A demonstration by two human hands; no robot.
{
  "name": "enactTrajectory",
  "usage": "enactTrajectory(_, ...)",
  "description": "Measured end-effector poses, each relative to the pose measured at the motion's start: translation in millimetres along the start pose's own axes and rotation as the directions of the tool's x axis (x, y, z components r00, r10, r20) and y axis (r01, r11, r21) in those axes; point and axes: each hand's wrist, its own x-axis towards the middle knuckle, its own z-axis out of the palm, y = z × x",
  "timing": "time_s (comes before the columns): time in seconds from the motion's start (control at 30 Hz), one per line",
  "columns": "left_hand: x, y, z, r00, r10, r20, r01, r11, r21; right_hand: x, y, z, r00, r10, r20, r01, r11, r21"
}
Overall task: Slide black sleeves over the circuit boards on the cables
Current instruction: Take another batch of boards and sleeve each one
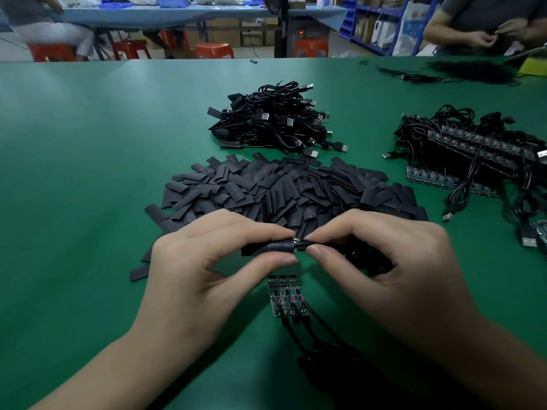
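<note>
My left hand (204, 261) pinches a black sleeve (266, 247) between thumb and fingers, just above the green table. My right hand (384, 255) pinches the end of a cable's circuit board (302, 243) at the sleeve's right mouth; most of the board is hidden. Below my hands lie three bare circuit boards (285, 295) side by side, their black cables (313, 332) running toward me. A big heap of loose black sleeves (281, 187) lies just beyond my hands.
A pile of sleeved USB cables (275, 119) sits further back at centre. At the right lies a bundle of cables with unsleeved boards (473, 155). Another person's hands (497, 34) work at the far right corner. Green table surface (88, 143) stretches to the left.
</note>
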Motion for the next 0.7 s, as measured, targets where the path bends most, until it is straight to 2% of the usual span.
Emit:
enactTrajectory(0.33,0.1,-2.4,2.0,1.000,-0.007,0.007,0.007,1.000,-0.007,-1.3,-1.8,2.4,0.999,-0.026,-0.024,0.025,0.998,-0.050)
enactTrajectory(0.53,2.6,0.2,2.4,0.982,-0.136,-0.131,0.142,0.989,0.040,-2.9,-4.0,3.8,0.989,-0.043,-0.139,0.022,0.988,-0.153)
enactTrajectory(0.7,1.0,3.2,6.1,0.974,-0.179,-0.142,0.180,0.984,-0.005,-3.2,-4.0,4.9,0.984,-0.056,-0.171,0.022,0.981,-0.195)
